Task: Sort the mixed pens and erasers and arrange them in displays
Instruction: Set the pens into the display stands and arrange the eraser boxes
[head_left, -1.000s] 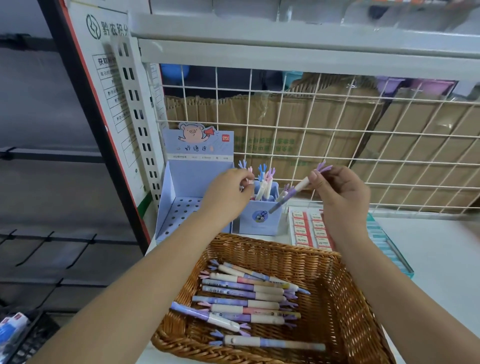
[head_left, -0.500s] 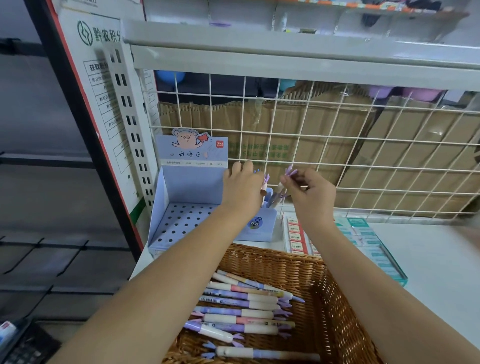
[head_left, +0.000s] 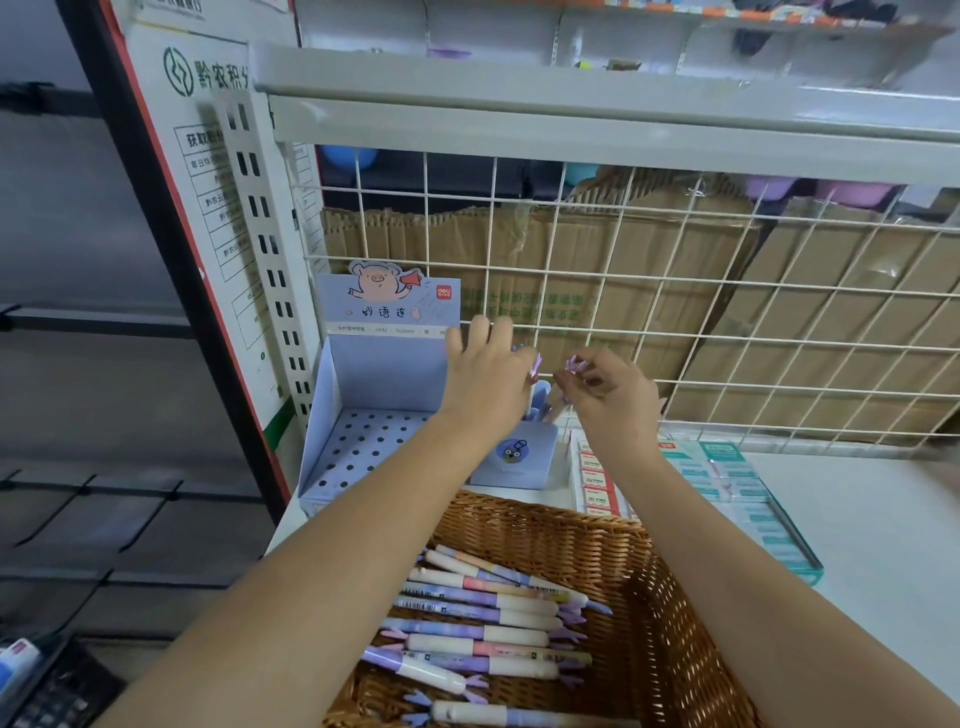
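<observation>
— What does the left hand (head_left: 485, 382) hold?
— Can't tell. Its palm faces away, and it covers most of the pen cup (head_left: 511, 460).
— And the pen (head_left: 574, 362) the right hand (head_left: 608, 397) pinches?
— Only its purple tip shows. The wicker basket (head_left: 675, 597) runs off the bottom edge.

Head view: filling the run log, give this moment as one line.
step: pen into pen cup | left hand: at cup, fingers straight | right hand: pinches pen over cup | basket: holds loose pens

Wire grid (head_left: 426, 265): standing just behind the fingers (head_left: 480, 332).
Cardboard boxes (head_left: 649, 249): sitting beyond that grid.
Printed sign (head_left: 208, 171): hanging up-left of the fingers.
Calculator (head_left: 57, 696): lying far below-left.
</observation>
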